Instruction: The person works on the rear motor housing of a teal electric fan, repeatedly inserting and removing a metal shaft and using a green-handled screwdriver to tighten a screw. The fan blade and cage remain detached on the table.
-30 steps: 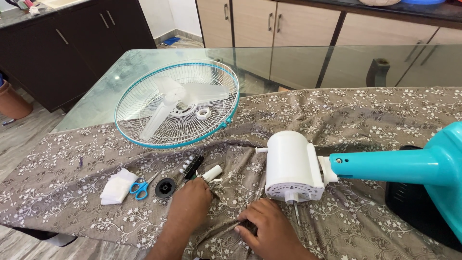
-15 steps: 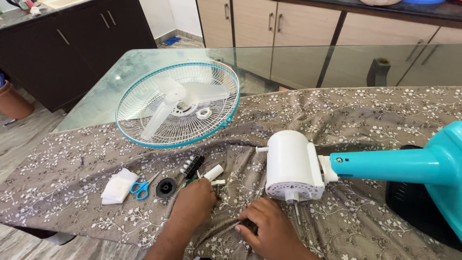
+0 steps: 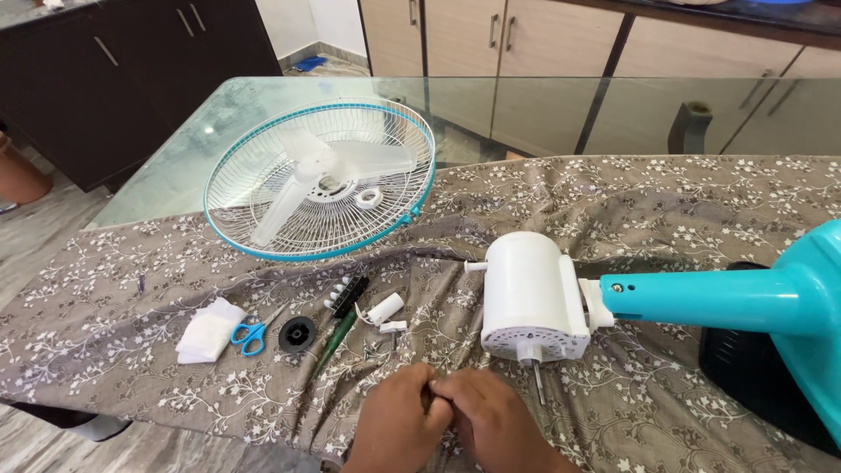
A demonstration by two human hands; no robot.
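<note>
My left hand and my right hand meet at the near edge of the table, fingers curled together around a small dark part that is mostly hidden. Just beyond them lies a white fan motor housing with its shaft pointing toward my right hand. The housing sits on a teal stand neck. A small white cylinder with wires, a black switch block and a green screwdriver lie left of the motor, beyond my left hand.
A round wire fan guard with a blade inside lies at the back left, half on the glass table. A black round cap, blue scissors and a white folded cloth lie on the floral tablecloth. A black base sits right.
My left hand pulled back from the small white cylinder toward me and joined my right hand. Both hands now grip together near the table's front edge.
</note>
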